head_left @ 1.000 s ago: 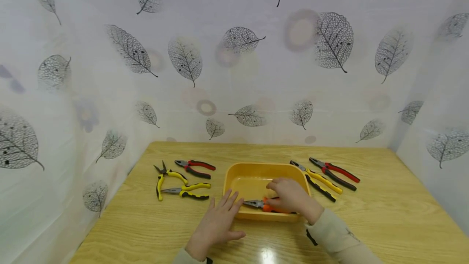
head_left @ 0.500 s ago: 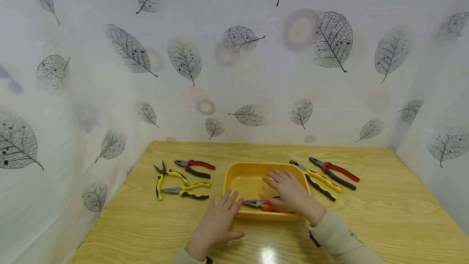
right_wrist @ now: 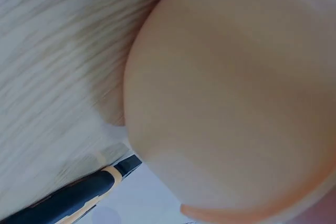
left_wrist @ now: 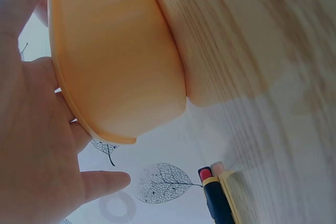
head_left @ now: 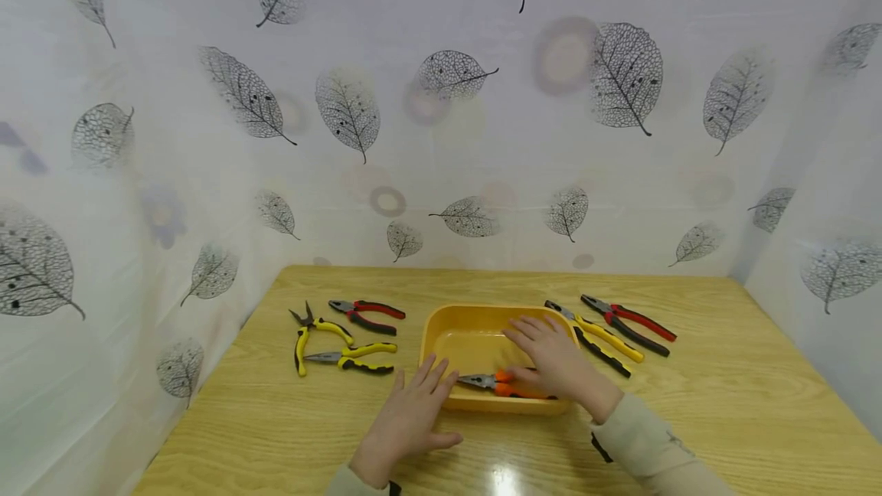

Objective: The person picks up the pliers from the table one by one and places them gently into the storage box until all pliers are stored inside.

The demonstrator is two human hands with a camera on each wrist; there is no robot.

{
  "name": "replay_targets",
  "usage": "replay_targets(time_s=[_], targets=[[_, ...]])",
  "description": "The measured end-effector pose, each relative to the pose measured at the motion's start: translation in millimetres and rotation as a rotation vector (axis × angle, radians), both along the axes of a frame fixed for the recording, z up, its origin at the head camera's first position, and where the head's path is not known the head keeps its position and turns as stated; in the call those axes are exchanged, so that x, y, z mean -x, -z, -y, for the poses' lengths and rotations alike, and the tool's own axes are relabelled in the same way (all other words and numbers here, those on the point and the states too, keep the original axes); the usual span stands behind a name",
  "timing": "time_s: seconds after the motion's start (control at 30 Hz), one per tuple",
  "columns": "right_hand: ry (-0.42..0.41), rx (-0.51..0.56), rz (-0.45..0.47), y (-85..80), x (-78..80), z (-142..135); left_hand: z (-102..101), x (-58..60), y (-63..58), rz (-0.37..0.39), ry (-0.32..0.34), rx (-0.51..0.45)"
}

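Observation:
A yellow plastic tray [head_left: 499, 406] stands at the middle of the table, with orange-handled long-nose pliers [head_left: 508, 389] lying inside along its near wall. My left hand [head_left: 411, 413] rests at the tray's near left corner, fingers spread over the rim. The left wrist view has that hand [left_wrist: 39, 135] beside the tray's outer wall [left_wrist: 121, 56], thumb sticking out. Fingers loose and apart, my right hand [head_left: 556, 362] is over the tray's right side, its thumb close by the orange handles. In the right wrist view the tray wall [right_wrist: 231, 98] hides most of the hand.
Left of the tray lie two yellow-black long-nose pliers [head_left: 303, 347] [head_left: 358, 358] and red-black pliers [head_left: 365, 316]. Right of it are yellow-black pliers [head_left: 602, 337] near the rim and larger red-black pliers [head_left: 630, 325]. A leaf-print curtain [head_left: 482, 136] surrounds the wooden table [head_left: 723, 389].
My right hand has loosened from the orange pliers, its fingers straightening, and has shifted slightly right. The pliers stay in the tray. The left hand has not moved.

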State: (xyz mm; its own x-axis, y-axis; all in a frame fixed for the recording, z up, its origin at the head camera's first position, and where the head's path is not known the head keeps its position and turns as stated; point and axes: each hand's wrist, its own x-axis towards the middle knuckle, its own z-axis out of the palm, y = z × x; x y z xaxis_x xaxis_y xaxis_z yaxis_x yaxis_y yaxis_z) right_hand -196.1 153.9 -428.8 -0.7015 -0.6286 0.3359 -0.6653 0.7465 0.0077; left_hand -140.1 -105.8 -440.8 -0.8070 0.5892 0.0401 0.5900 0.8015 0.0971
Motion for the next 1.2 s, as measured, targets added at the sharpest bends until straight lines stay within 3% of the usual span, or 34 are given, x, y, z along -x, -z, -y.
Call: replay_targets(time_s=[0.67,1.2], targets=[[0.081,0.006,0.013,-8.8,2.6,-29.0,0.9,1.8,-0.3,0.032,-0.02,-0.02],[0.168,-0.015,-0.067,-9.5,-4.7,-61.4,-0.4,0.2,0.8,0.02,-0.015,-0.018]])
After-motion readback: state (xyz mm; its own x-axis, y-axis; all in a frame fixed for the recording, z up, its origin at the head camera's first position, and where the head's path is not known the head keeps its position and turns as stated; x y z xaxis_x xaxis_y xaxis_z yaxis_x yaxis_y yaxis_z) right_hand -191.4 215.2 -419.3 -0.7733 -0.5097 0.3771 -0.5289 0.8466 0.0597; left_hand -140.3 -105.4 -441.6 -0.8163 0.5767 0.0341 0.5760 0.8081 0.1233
